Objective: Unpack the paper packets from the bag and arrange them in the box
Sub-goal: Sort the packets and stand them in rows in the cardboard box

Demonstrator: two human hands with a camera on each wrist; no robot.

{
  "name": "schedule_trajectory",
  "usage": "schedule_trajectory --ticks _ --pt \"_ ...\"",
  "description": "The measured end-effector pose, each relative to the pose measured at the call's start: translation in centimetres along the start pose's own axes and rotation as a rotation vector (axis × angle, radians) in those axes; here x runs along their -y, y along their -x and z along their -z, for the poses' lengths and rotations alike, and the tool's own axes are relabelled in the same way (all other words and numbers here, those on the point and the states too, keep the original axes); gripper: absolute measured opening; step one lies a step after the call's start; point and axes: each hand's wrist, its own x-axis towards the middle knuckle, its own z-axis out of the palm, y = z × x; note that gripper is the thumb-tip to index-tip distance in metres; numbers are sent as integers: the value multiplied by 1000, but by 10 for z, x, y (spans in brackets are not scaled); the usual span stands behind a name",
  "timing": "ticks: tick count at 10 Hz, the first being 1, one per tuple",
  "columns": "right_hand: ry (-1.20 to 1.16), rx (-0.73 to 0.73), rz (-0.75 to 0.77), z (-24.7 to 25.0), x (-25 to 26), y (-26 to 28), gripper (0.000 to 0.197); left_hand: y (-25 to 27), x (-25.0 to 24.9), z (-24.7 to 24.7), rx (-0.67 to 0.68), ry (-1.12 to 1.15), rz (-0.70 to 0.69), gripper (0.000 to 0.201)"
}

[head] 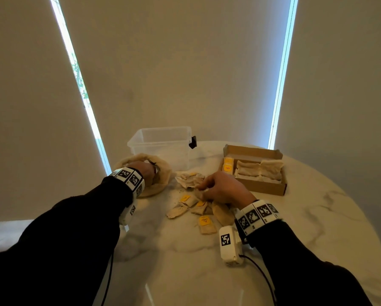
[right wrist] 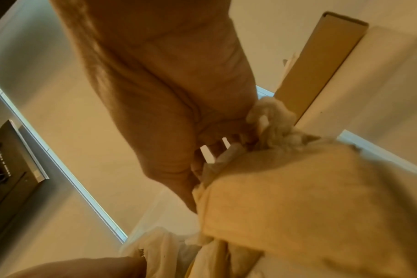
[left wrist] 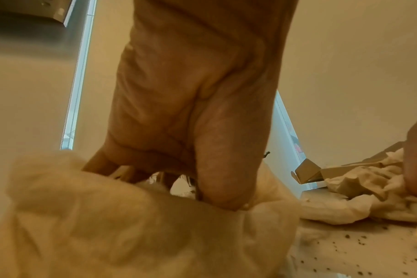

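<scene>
A beige cloth bag (head: 163, 173) lies open at the left of the table. My left hand (head: 145, 171) grips its rim, thumb (left wrist: 221, 169) on the outside of the bag (left wrist: 131, 225) and fingers inside. Several paper packets (head: 189, 181) with yellow tags lie in a loose heap in the middle. My right hand (head: 207, 187) is curled over that heap and pinches a crumpled packet (right wrist: 298, 197) with its fingertips (right wrist: 202, 165). The cardboard box (head: 264, 186) stands open at the right, with packets lined up inside.
A clear plastic tub (head: 163, 140) stands behind the bag. More packets (head: 205, 225) lie under my right wrist. Dark crumbs (left wrist: 360, 242) dot the marble table (head: 317, 217), whose round edge curves off at the right. The box wall (right wrist: 321, 56) rises just beyond my right hand.
</scene>
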Motion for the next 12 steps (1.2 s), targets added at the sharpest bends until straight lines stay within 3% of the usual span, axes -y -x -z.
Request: schedule_trajectory --ticks 1,2,3,4,6,7,10,12 --pt "-49 -50 16 -3 1 -8 17 -10 6 -5 -7 99 -33 42" --pt "-277 -106 55 -1 1 -8 18 -21 11 -14 -35 171 -31 45" --pt "-465 -192 117 8 2 -8 17 -33 15 -23 -99 241 -6 40" --pt "-640 -279 105 13 -1 -11 17 -32 18 -21 -70 306 -56 12" --pt "-955 -271 33 14 -11 -15 21 -32 33 -5 -103 487 -104 12" --pt "-988 -245 43 12 -11 -14 22 -20 35 17 -55 474 -176 33" --pt "-998 -214 28 12 -15 -13 23 -4 57 54 -119 652 -299 26" --pt "-1029 -219 30 15 -12 -9 22 7 57 70 -144 937 -351 22"
